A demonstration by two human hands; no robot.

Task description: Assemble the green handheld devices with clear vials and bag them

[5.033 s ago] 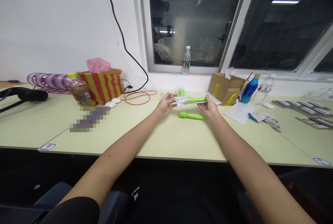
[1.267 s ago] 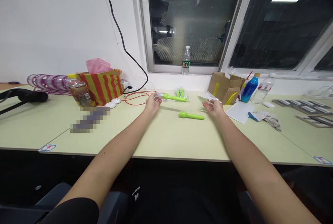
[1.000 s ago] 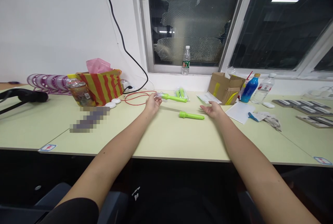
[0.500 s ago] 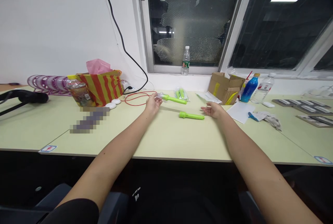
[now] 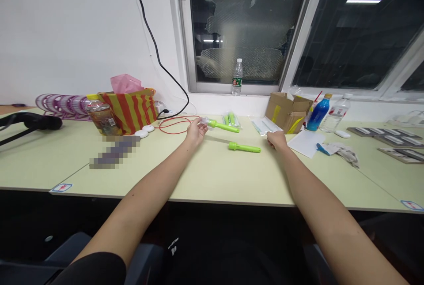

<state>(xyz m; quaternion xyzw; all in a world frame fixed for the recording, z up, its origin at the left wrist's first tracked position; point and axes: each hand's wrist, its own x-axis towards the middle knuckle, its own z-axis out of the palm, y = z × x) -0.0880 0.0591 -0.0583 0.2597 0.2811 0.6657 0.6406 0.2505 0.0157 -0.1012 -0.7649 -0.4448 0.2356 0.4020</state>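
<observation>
My left hand point(image 5: 196, 132) is closed on the clear end of a green stick point(image 5: 225, 126), which points right above the table. A second green stick point(image 5: 245, 148) lies on the table between my hands. My right hand point(image 5: 275, 139) has its fingers curled at the near edge of a clear plastic packet point(image 5: 261, 125), gripping it. Beyond the sticks, a bag with green pieces point(image 5: 231, 119) lies near the wall.
A cardboard box point(image 5: 285, 110), a blue bottle point(image 5: 318, 112), a clear bottle point(image 5: 335, 113), white paper point(image 5: 306, 143) and a glove point(image 5: 339, 151) are at right. A striped bag point(image 5: 134, 110), a drink bottle point(image 5: 102, 117) and a red cable point(image 5: 172, 132) are at left.
My right hand has closed its spread fingers on the plastic packet, which now lies flatter. My left hand still holds the green stick in nearly the same place.
</observation>
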